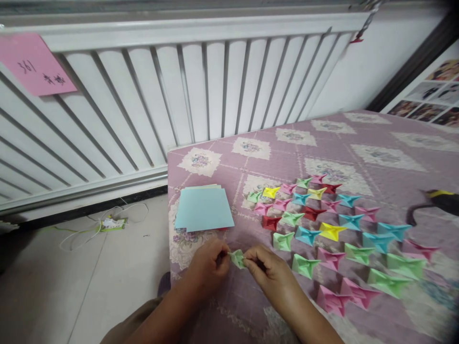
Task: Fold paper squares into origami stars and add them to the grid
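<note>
the camera sits on the person's head and looks forward and down. from quite near, it sees the left hand (210, 263) and right hand (269, 268) at the lower middle, then the flowered cloth (228, 168), the white radiator (215, 91) beyond, and floor (118, 267) at left.

Paper stack (205, 209) on cloth (220, 177), folded papers (332, 231) right, radiator (215, 86) behind, power strip (114, 224) on floor (68, 282) at left

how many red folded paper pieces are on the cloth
3: a first red piece beyond the right hand, a second red piece farther right, and a third red piece near the group's far edge. None looks hidden.
</note>
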The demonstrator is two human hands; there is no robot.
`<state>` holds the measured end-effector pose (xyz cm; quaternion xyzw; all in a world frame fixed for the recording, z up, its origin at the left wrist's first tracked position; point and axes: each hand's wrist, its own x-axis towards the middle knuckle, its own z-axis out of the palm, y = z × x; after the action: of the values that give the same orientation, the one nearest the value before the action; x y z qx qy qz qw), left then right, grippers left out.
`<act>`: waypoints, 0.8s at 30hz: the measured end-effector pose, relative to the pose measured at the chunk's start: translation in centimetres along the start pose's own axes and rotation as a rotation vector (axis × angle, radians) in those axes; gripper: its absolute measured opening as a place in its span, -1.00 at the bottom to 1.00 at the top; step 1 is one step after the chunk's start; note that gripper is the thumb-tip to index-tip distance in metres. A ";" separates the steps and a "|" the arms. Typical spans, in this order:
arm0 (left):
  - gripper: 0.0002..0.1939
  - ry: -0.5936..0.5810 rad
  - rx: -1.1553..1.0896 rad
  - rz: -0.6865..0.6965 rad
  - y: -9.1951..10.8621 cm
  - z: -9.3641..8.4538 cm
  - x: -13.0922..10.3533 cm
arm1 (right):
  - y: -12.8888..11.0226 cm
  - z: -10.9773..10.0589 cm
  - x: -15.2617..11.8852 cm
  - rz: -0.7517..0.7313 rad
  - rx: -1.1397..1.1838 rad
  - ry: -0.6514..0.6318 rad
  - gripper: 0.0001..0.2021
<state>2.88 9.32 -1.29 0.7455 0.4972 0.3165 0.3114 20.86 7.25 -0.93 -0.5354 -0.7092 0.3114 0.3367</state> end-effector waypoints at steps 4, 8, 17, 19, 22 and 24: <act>-0.87 -0.048 0.043 0.013 0.3 -0.1 -0.2 | 0.1 0.0 -0.2 -0.018 -0.027 -0.007 -0.84; -0.87 -0.058 0.080 -0.023 0.3 0.0 -0.2 | 0.2 -0.2 -0.3 -0.048 -0.023 -0.020 -0.83; -0.89 -0.042 0.142 -0.068 0.0 -0.2 -0.2 | 0.3 -0.5 -0.3 -0.042 0.005 0.000 -0.82; -0.89 -0.034 0.129 -0.068 -0.2 -0.2 -0.2 | 0.3 -0.7 -0.3 -0.018 0.017 0.017 -0.83; -0.89 -0.021 0.099 -0.079 -0.3 -0.3 -0.2 | 0.2 -1.0 -0.3 0.059 0.050 0.071 -0.83; -0.87 -0.013 0.067 -0.105 -0.3 -0.5 -0.1 | 0.1 -1.0 -0.3 0.122 0.126 0.106 -0.83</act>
<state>2.34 9.36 -1.23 0.7305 0.5439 0.2781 0.3054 21.79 7.04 -0.45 -0.5711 -0.6355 0.3468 0.3871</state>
